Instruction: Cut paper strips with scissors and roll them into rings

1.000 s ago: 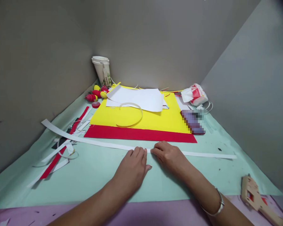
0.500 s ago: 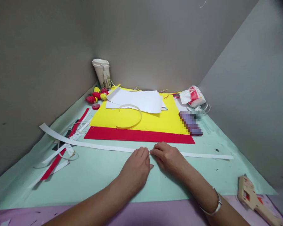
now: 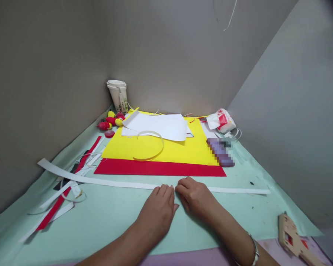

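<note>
On the L, cut scraps lie under the raised end of our white strip, which runs across the table to where our L hand & R hand press near its middle, pinch unclear, & we can't tell if it's 1 pc or 2 there, w/ the glue gun unheld far R.

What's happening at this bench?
A person's left hand and right hand meet near the middle of a long white strip, fingers on it. The strip's left end crosses some scraps. Beyond lie red and yellow sheets; a glue gun sits at the right.
</note>
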### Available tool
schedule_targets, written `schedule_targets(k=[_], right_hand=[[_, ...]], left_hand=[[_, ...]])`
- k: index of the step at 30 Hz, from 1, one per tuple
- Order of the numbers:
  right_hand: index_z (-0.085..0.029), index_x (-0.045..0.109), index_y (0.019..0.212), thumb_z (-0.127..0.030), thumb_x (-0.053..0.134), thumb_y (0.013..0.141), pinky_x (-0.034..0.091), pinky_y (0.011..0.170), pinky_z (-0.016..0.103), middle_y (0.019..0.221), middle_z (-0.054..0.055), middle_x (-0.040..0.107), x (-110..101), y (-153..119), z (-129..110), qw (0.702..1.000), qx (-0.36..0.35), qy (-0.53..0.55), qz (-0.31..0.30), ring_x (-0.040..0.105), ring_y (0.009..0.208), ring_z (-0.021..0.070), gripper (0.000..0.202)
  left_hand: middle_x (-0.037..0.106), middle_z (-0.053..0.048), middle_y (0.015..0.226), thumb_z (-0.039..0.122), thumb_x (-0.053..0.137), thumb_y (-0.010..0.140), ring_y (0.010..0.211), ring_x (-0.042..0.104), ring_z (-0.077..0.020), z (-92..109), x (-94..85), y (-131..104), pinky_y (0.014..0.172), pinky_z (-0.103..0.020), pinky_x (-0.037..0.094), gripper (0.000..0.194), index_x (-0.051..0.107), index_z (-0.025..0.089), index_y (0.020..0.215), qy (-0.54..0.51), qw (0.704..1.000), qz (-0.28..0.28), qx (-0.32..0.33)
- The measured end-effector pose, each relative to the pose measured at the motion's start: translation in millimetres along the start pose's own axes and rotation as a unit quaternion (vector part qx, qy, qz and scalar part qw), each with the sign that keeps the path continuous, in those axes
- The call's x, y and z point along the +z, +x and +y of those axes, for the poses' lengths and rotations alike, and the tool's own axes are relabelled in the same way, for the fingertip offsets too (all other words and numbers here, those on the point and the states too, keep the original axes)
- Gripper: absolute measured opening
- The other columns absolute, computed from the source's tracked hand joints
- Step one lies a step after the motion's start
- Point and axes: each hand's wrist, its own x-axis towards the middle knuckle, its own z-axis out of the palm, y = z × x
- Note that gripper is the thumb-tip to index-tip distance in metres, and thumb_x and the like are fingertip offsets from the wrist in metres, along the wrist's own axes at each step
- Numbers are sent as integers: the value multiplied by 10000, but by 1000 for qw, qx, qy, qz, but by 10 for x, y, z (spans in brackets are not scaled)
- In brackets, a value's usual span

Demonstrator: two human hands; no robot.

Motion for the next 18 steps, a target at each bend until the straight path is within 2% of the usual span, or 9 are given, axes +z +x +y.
schedule_targets(k=[4, 7, 8, 9, 11, 13, 15, 16, 18], right_hand=[[-171, 622, 856, -119, 512, 845, 430, 673, 271, 852, 67, 634, -21, 4, -71, 1000, 5, 1, -14, 572, 807, 179, 122], [-194, 646, 921, -200, 532, 869, 452, 698, 247, 916, 56, 661, -240, 127, 130, 998, 18, 40, -35, 605, 843, 161, 125], [-211, 652, 972, -242, 536, 885, 459, 727, 246, 968, 51, 669, -361, 200, 297, 998, 40, 44, -35, 613, 887, 161, 149], [-230, 650, 1030, -269, 531, 900, 462, 763, 248, 1035, 44, 670, -497, 283, 513, 995, 91, 34, -37, 615, 934, 161, 180], [-244, 646, 1083, -288, 498, 930, 463, 818, 254, 1103, 35, 662, -774, 448, 1046, 968, 240, -31, -69, 613, 986, 163, 218], [-135, 656, 1059, -266, 473, 949, 473, 843, 339, 1091, 122, 653, -986, 561, 1595, 944, 313, -72, -83, 607, 1012, 231, 250], [-105, 614, 1107, -296, 537, 931, 505, 833, 393, 1110, 129, 625, -1069, 593, 2034, 919, 366, -89, -114, 614, 985, 236, 271], [-145, 560, 1180, -328, 571, 916, 521, 835, 412, 1174, 94, 587, -1058, 583, 2194, 908, 387, -93, -130, 608, 990, 213, 321], [-146, 550, 1197, -325, 576, 914, 521, 841, 415, 1196, 100, 574, -955, 533, 2407, 892, 417, -91, -150, 603, 1003, 218, 335]], left_hand=[[649, -149, 1047, 234, 440, 924, 935, 569, -283, -13, -14, 5, 814, -419, 457, 366, 568, 54, 1215, -2, 1000, -1, -3], [652, -152, 1039, 236, 445, 922, 936, 574, -288, -20, -26, 2, 801, -421, 470, 368, 569, 59, 1220, -7, 1000, 0, 0], [651, -155, 1037, 238, 445, 922, 938, 575, -290, -24, -30, -1, 800, -423, 474, 372, 568, 56, 1223, -13, 1000, 2, -2], [649, -159, 1040, 239, 444, 923, 939, 576, -292, -28, -34, -4, 802, -427, 477, 375, 567, 52, 1224, -20, 1000, 5, -5], [642, -169, 1057, 237, 444, 923, 945, 577, -292, -39, -36, -13, 813, -435, 481, 374, 570, 47, 1220, -38, 999, 17, -12], [636, -177, 1082, 230, 459, 916, 956, 579, -293, -50, -26, -23, 830, -444, 482, 365, 577, 50, 1210, -53, 998, 30, -15], [635, -182, 1102, 228, 478, 907, 975, 579, -299, -58, -6, -36, 847, -456, 482, 361, 578, 54, 1206, -62, 997, 41, -17], [634, -182, 1113, 230, 484, 904, 987, 578, -302, -62, 7, -42, 857, -462, 481, 362, 577, 58, 1209, -65, 997, 47, -20], [632, -181, 1139, 239, 489, 902, 1017, 573, -308, -67, 28, -53, 875, -473, 479, 366, 573, 68, 1215, -67, 996, 57, -23]])
